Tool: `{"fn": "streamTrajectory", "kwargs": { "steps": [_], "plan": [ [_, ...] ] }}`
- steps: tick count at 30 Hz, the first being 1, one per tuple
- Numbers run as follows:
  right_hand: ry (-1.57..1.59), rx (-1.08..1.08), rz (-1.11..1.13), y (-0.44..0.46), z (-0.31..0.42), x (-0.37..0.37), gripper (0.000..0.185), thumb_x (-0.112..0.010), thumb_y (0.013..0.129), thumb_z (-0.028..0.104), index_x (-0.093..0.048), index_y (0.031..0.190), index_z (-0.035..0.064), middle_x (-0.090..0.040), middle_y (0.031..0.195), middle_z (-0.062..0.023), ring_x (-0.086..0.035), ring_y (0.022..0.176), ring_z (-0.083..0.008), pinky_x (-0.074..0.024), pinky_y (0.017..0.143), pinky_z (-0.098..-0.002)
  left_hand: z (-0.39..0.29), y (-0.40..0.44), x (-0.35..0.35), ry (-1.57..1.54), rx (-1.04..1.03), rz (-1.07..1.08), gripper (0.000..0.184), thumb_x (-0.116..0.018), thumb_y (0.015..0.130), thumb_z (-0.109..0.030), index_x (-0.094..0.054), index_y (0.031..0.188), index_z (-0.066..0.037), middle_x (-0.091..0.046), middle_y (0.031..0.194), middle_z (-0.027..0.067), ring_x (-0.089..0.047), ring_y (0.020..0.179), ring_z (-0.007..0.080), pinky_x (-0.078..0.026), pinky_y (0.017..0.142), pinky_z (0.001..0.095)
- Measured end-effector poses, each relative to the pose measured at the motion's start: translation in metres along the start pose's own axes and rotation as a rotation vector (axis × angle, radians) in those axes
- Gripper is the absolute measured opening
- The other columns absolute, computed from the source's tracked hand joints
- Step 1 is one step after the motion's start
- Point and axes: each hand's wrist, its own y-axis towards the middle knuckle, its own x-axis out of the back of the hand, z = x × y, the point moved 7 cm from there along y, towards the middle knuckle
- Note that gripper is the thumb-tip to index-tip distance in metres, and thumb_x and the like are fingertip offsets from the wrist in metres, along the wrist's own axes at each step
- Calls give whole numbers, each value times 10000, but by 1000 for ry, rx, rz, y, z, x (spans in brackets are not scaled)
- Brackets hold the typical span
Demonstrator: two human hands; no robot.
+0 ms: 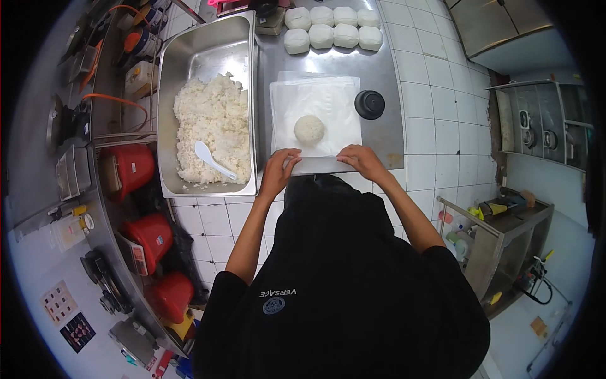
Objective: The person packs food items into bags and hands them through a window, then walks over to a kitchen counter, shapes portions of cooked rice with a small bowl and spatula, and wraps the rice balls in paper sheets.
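A round mound of cooked rice (309, 129) sits on a stack of white wrapping paper (344, 101) at the front of the steel table. My left hand (279, 169) pinches the near edge of the paper at its left corner. At the right corner my right hand (361, 160) pinches the same edge between thumb and fingers. The near edge looks slightly lifted or folded toward the rice. Beside the paper on the right stands a black bowl-shaped mould (369, 105). To the left is a deep steel pan (208, 54) of loose rice (211, 120), with a white spoon (213, 161) lying on it.
Several white wrapped parcels (333, 28) stand in two rows at the table's far end, beside a small scale (270, 22). Red bins (132, 170) line the floor at left. The steel table's (385, 142) right edge borders the tiled floor. A metal rack (505, 234) stands at right.
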Motion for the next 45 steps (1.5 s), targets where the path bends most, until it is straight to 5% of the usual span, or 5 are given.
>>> {"fn": "streamTrajectory", "kwargs": {
  "steps": [18, 23, 28, 33, 45],
  "plan": [
    [260, -291, -54, 9, 29, 24, 248, -681, 945, 222, -739, 1013, -9, -747, 909, -83, -672, 874, -133, -510, 829, -293, 1, -3, -4, 64, -48, 31, 245, -722, 818, -11, -693, 1060, -31, -686, 878, 124, -652, 861, 309, -511, 791, 386],
    [598, 62, -121, 22, 132, 52, 101, -670, 927, 74, -695, 894, -19, -685, 907, -62, -626, 903, -132, -488, 842, -295, 7, -5, -25, 316, -177, 135, 272, -792, 748, -130, -712, 1008, -108, -634, 872, 88, -589, 838, 322, -477, 768, 433],
    [730, 876, 29, -9, 338, 112, 513, -759, 840, 498, -690, 759, -5, -671, 832, -108, -641, 824, -266, -505, 754, -420, 62, -5, -66, 609, -139, 275, 188, -722, 820, -277, -750, 912, -116, -683, 978, 81, -614, 886, 337, -503, 773, 454],
    [787, 1512, -6, -47, 446, 134, 479, -673, 915, 475, -676, 896, -4, -674, 897, -107, -620, 778, -252, -491, 722, -380, 128, 10, -98, 418, -333, 500, 298, -686, 903, -387, -754, 1041, -131, -715, 949, 146, -679, 982, 254, -542, 798, 398],
    [648, 1513, 96, -61, 488, 152, 548, -645, 970, 420, -516, 603, 34, -590, 719, -62, -579, 603, -213, -474, 676, -390, 53, 15, -69, 100, -125, 318, 278, -740, 829, -328, -752, 922, -67, -696, 864, 150, -658, 794, 290, -528, 746, 439]
  ]
}}
